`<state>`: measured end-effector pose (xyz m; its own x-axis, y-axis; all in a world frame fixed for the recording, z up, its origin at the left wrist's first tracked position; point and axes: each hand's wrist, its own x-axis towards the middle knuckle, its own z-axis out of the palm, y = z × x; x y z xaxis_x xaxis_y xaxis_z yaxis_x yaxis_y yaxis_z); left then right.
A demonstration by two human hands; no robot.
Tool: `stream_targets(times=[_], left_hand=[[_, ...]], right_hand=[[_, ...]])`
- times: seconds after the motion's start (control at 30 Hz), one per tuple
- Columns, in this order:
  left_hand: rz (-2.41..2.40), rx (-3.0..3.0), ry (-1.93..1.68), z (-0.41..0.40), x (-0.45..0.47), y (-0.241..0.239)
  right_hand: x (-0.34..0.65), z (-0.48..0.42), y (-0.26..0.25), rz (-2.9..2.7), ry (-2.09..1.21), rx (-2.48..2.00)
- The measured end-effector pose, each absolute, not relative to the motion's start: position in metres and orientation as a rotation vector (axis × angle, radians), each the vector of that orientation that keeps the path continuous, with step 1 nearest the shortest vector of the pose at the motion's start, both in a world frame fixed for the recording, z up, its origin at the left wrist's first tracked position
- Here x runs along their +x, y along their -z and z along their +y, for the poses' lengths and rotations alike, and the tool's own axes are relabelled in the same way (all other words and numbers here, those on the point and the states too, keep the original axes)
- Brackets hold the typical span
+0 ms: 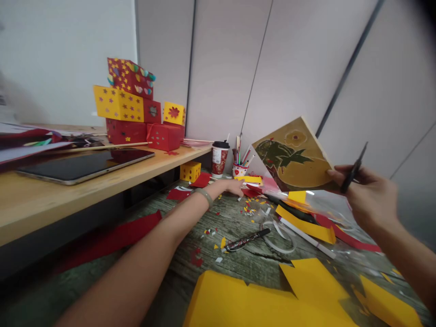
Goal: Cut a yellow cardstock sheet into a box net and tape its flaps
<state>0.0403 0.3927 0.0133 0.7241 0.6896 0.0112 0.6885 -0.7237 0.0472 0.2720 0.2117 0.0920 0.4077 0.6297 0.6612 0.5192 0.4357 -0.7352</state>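
My right hand (pixel 371 193) is raised at the right, closed on the lower corner of a square picture panel (pixel 289 159) with a plant design in gold and green. A dark, slim pointed tool (pixel 354 170), perhaps a craft knife, is also held in that hand. My left hand (pixel 234 186) reaches far over the table, fingers stretched out and partly hidden. It is nearest to a yellow paper strip (pixel 250 180) and red paper scraps (pixel 252 190). A decorated pen cup (pixel 240 170) stands just beyond it.
Yellow sheets (pixel 238 295) lie in front; a black patterned pen (pixel 247 240) and a white ribbon loop (pixel 279 250) lie mid-table among scraps. On the left, a wooden shelf (pixel 85 186) bears a tablet (pixel 88 165) and stacked boxes (pixel 127 104). A lidded paper cup (pixel 220 159) stands behind.
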Motion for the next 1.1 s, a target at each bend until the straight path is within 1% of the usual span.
stream_targets(times=[0.23,0.47,0.77,0.93,1.1], left_hand=[[1.296,2.891,0.21,0.406,0.055,-0.026],[1.378,2.94,0.286,0.418,0.068,-0.031],[1.384,2.875,0.259,0.436,0.066,-0.053],[1.422,2.87,0.24,0.433,0.061,-0.039],[1.378,2.915,0.135,0.428,0.05,-0.03]], right_hand=[[0.275,0.212,-0.094,-1.171,-0.105,-1.138],[0.279,0.212,-0.094,-1.11,-0.079,-1.116],[0.278,0.209,-0.099,-1.08,-0.025,-1.095],[0.28,0.208,-0.099,-1.087,-0.029,-1.098],[0.28,0.209,-0.097,-1.096,-0.05,-1.118]])
